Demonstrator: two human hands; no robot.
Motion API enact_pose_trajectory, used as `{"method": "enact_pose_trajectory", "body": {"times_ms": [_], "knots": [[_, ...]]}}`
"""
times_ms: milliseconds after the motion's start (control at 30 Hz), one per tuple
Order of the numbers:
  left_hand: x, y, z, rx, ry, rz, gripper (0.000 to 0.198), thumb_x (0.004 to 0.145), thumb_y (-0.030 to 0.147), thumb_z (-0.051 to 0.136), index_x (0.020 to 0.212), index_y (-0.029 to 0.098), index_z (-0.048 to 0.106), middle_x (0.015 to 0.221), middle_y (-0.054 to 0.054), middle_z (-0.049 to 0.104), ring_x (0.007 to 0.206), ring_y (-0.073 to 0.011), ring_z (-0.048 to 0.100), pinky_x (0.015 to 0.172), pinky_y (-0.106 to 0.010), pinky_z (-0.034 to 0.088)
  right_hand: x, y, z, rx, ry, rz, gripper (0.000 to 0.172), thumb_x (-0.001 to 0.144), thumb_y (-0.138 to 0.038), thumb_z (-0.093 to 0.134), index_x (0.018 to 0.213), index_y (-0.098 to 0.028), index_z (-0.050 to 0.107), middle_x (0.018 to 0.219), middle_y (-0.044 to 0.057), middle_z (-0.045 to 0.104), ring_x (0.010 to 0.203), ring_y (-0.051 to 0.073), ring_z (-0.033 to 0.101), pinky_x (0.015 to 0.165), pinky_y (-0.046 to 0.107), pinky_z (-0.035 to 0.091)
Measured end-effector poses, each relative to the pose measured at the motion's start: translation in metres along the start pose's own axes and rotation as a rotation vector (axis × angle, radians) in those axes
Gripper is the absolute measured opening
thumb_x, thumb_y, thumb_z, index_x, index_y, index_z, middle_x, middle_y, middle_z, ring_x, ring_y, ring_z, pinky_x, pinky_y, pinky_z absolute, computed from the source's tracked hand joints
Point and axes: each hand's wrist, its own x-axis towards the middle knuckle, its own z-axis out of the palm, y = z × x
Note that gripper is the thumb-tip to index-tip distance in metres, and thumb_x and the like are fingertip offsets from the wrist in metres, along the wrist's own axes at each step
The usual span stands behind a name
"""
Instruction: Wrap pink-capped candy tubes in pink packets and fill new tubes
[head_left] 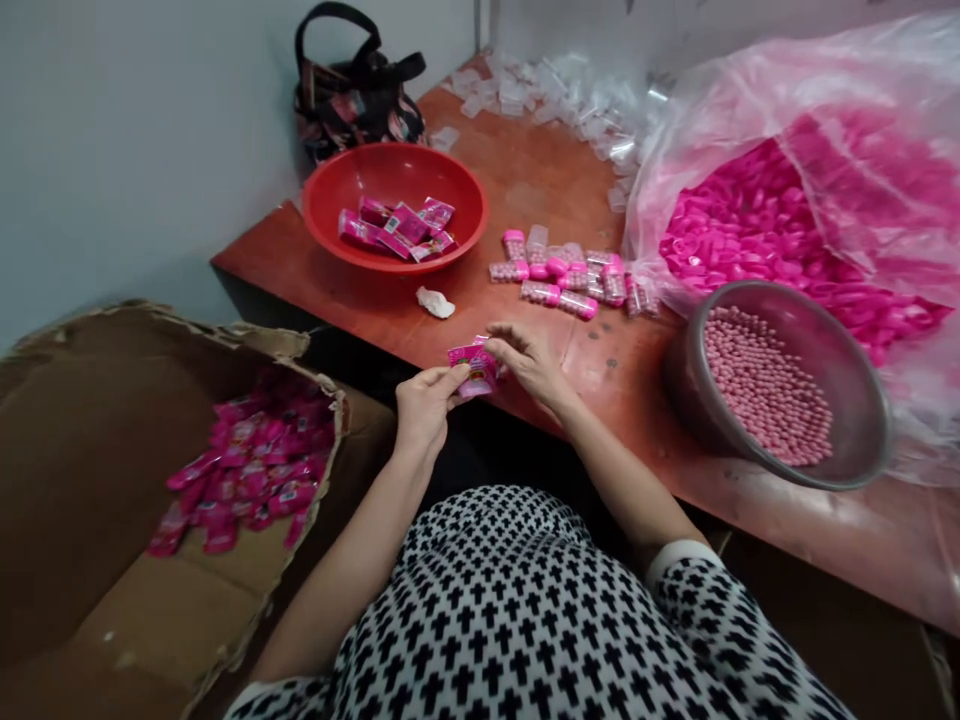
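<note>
A small, shiny pink packet (474,370) with printing on it is held up just over the table's front edge. Its lower left part is pinched between the thumb and fingers of my left hand (424,406). My right hand (531,364) grips the right side of the same packet, with its fingers bent over the top edge; what lies behind them is hidden. Beyond my hands lie several clear tubes of pink beads (574,282) with pink caps. A crumpled white scrap (435,302) rests near the packet.
A red bowl (319,215) holds several pink packets. More packets (251,465) fill part of a cardboard box (82,400) at my left. On the right stand a grey bowl (862,440) of pink beads and a plastic bag of pink caps (750,220). Clear tubes (555,90) and a handbag (356,110) are behind.
</note>
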Motion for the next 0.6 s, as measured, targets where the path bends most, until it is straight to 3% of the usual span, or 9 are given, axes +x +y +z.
{"method": "enact_pose_trajectory", "body": {"times_ms": [67, 133, 233, 300, 433, 467, 500, 600], "knots": [[-0.004, -0.001, 0.005, -0.009, -0.051, -0.029, 0.034, 0.044, 0.033, 0.087, 0.061, 0.011, 0.068, 0.058, -0.001, 0.065, 0.053, -0.0093, 0.060, 0.053, -0.021, 0.053, -0.007, -0.001, 0.002, 0.234, -0.060, 0.067, 0.037, 0.078, -0.046, 0.064, 0.104, -0.020, 0.058, 0.082, 0.000, 0.065, 0.069, 0.014, 0.060, 0.067, 0.028, 0.050], [-0.007, -0.003, 0.008, 0.001, -0.120, -0.077, 0.034, 0.046, 0.034, 0.087, 0.063, 0.011, 0.069, 0.062, -0.001, 0.066, 0.055, -0.0094, 0.061, 0.053, -0.021, 0.054, -0.012, -0.003, 0.003, 0.328, -0.067, 0.090, 0.035, 0.073, -0.041, 0.070, 0.099, -0.021, 0.059, 0.081, -0.001, 0.065, 0.069, 0.012, 0.060, 0.067, 0.026, 0.050], [-0.007, -0.005, 0.007, 0.029, -0.210, -0.136, 0.033, 0.050, 0.036, 0.085, 0.067, 0.011, 0.070, 0.065, -0.001, 0.066, 0.056, -0.0095, 0.061, 0.053, -0.022, 0.055, -0.011, -0.006, -0.005, 0.272, -0.124, 0.082, 0.029, 0.074, -0.036, 0.069, 0.096, -0.020, 0.061, 0.084, 0.000, 0.067, 0.072, 0.013, 0.061, 0.068, 0.026, 0.050], [-0.003, -0.006, 0.005, 0.058, -0.207, -0.126, 0.034, 0.052, 0.037, 0.084, 0.068, 0.011, 0.070, 0.064, -0.001, 0.065, 0.054, -0.0093, 0.060, 0.052, -0.022, 0.055, -0.004, -0.008, -0.019, 0.130, -0.138, 0.047, 0.024, 0.076, -0.035, 0.066, 0.093, -0.018, 0.063, 0.084, 0.001, 0.067, 0.075, 0.014, 0.061, 0.071, 0.028, 0.049], [0.005, -0.005, 0.007, 0.108, -0.103, -0.048, 0.034, 0.052, 0.038, 0.084, 0.067, 0.010, 0.070, 0.063, -0.003, 0.067, 0.052, -0.0102, 0.061, 0.050, -0.021, 0.054, 0.017, -0.011, -0.057, -0.297, 0.205, -0.017, 0.018, 0.080, -0.032, 0.060, 0.090, -0.018, 0.066, 0.085, 0.003, 0.067, 0.079, 0.017, 0.059, 0.078, 0.032, 0.046], [0.007, -0.004, 0.009, 0.106, -0.088, -0.043, 0.034, 0.052, 0.038, 0.083, 0.067, 0.010, 0.070, 0.062, -0.003, 0.066, 0.052, -0.0104, 0.061, 0.050, -0.021, 0.054, 0.020, -0.013, -0.064, -0.340, 0.242, -0.021, 0.019, 0.081, -0.033, 0.060, 0.091, -0.018, 0.066, 0.085, 0.003, 0.067, 0.079, 0.017, 0.059, 0.078, 0.033, 0.045], [0.008, -0.004, 0.012, 0.098, -0.078, -0.045, 0.034, 0.052, 0.038, 0.084, 0.066, 0.010, 0.070, 0.061, -0.002, 0.066, 0.051, -0.0104, 0.061, 0.049, -0.021, 0.053, 0.021, -0.014, -0.067, -0.322, 0.216, -0.016, 0.021, 0.081, -0.035, 0.060, 0.093, -0.018, 0.066, 0.085, 0.003, 0.067, 0.078, 0.016, 0.059, 0.077, 0.032, 0.045], [0.009, -0.004, 0.019, 0.060, -0.084, -0.052, 0.034, 0.050, 0.038, 0.084, 0.065, 0.011, 0.069, 0.058, -0.001, 0.064, 0.049, -0.0096, 0.059, 0.048, -0.021, 0.053, 0.017, -0.018, -0.057, -0.104, -0.019, 0.040, 0.035, 0.078, -0.042, 0.064, 0.103, -0.018, 0.062, 0.082, 0.002, 0.066, 0.073, 0.014, 0.059, 0.068, 0.028, 0.045]]}}
